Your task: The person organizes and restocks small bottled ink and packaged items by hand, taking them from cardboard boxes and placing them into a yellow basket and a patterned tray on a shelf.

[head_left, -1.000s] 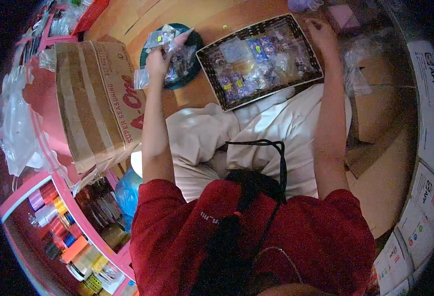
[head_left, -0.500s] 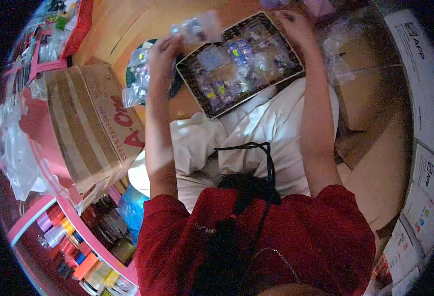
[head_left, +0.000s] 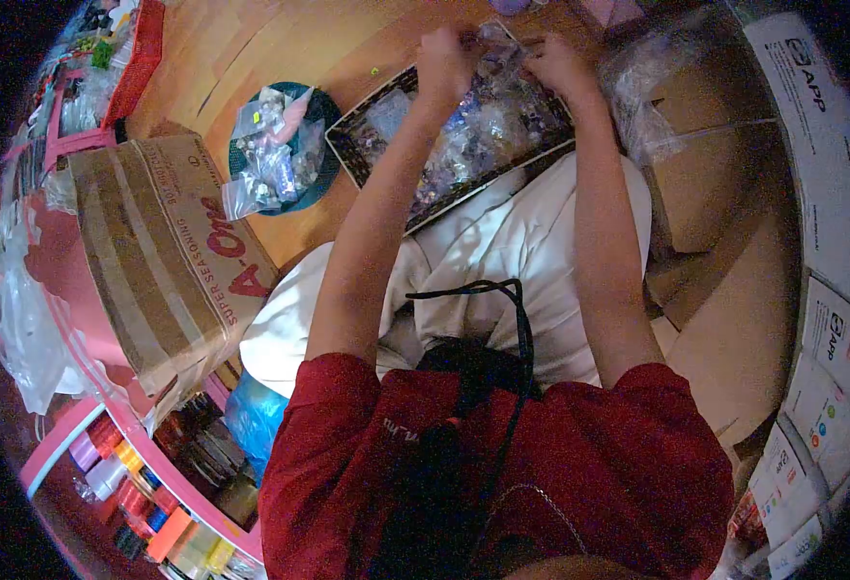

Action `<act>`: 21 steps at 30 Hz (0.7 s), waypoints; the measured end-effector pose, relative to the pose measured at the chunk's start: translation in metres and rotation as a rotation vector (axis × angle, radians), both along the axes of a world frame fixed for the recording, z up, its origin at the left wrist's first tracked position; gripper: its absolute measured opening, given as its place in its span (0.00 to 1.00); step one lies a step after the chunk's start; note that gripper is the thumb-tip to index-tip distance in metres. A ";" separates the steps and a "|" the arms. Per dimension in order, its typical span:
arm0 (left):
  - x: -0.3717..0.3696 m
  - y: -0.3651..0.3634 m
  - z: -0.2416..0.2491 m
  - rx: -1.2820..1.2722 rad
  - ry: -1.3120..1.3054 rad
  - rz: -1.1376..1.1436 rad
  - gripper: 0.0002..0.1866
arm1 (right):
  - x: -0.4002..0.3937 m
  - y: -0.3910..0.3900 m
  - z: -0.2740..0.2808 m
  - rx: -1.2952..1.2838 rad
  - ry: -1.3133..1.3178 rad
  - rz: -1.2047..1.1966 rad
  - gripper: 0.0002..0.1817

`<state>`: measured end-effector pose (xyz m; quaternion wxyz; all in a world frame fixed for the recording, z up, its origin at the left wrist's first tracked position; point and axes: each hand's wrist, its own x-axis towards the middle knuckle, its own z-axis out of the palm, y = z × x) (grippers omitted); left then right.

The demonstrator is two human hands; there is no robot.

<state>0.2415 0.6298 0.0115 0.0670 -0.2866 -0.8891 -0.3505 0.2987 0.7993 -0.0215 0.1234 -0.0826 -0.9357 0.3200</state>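
Observation:
A dark patterned rectangular basket [head_left: 341, 145] rests against my legs, filled with small clear plastic bags of tiny items. Over its far end, my left hand [head_left: 446, 72] is closed at one side of a small clear plastic bag [head_left: 498, 46]. At the bag's other side, my right hand [head_left: 562, 70] pinches near its edge. The bag's contents are too blurred to name. Left of the basket, a round teal tray [head_left: 320, 188] on the floor carries several more little bags [head_left: 275, 159].
A taped cardboard box [head_left: 164, 251] stands at the left, beside pink shelving [head_left: 140, 425] with colourful spools. Flattened cardboard [head_left: 724, 193] and white printed cartons [head_left: 811, 126] line the right side. A blue plastic bag [head_left: 256, 416] lies by my left thigh.
My left hand has moved right from above the teal tray to the basket's far end, beside my right hand. The bag it carried is now between both hands.

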 end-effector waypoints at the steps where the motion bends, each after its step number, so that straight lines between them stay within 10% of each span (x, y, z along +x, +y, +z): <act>1: -0.002 0.001 -0.001 -0.028 0.013 0.002 0.13 | 0.000 -0.001 -0.001 0.087 0.043 -0.037 0.16; 9: -0.010 0.000 -0.013 -0.193 0.093 -0.070 0.11 | 0.004 -0.005 0.019 0.019 -0.345 -0.047 0.23; 21: 0.037 0.008 -0.023 -0.312 0.269 -0.051 0.22 | 0.004 -0.020 -0.008 0.086 -0.195 -0.130 0.14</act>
